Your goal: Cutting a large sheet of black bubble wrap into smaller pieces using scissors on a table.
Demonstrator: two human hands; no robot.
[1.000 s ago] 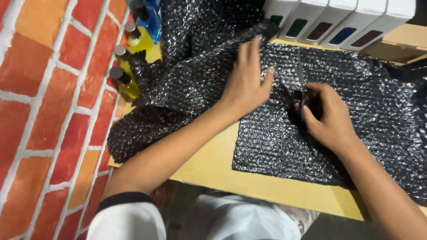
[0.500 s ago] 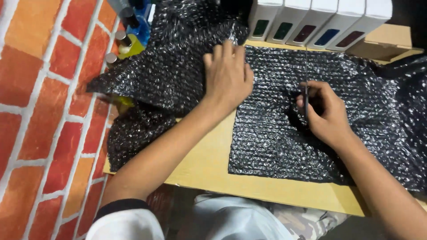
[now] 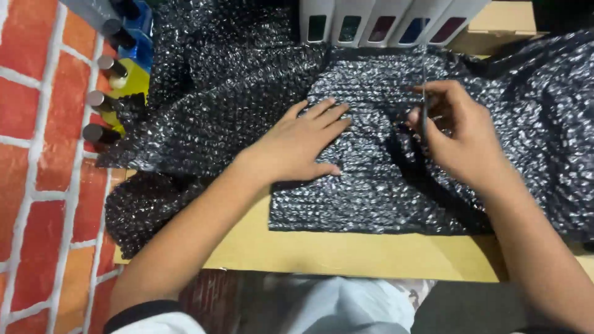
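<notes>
Pressing flat near the centre of the frame, the left hand [image 3: 303, 145] lies palm down on a sheet of black bubble wrap [image 3: 371, 185], its fingers stretched out and slightly spread toward the upper right, the thumb tucked along the lower edge. It grasps nothing; it only bears on the crinkled plastic.

To the right of centre, the right hand [image 3: 461, 139] is curled, with the fingers bent inward around a thin, straight metal tool [image 3: 424, 93] that stands nearly upright and rises above the knuckles toward the top of the frame. What kind of tool it is cannot be told; only the slim shaft shows. The fingertips of this hand sit right at the wrap's surface.

That sheet covers most of the pale yellow-brown tabletop [image 3: 346, 253], whose bare strip shows along the lower middle of the frame. A second, looser heap of black bubble wrap [image 3: 204, 93] spreads across the upper left and spills over the table's left edge.

Along the top, a row of white upright boxes with coloured windows [image 3: 383, 21] stands just behind the sheet. At the upper left, small bottles with dark grey caps [image 3: 102, 99] sit by a blue and yellow holder [image 3: 136, 68], against an orange-and-red brick-patterned surface [image 3: 37, 185].
</notes>
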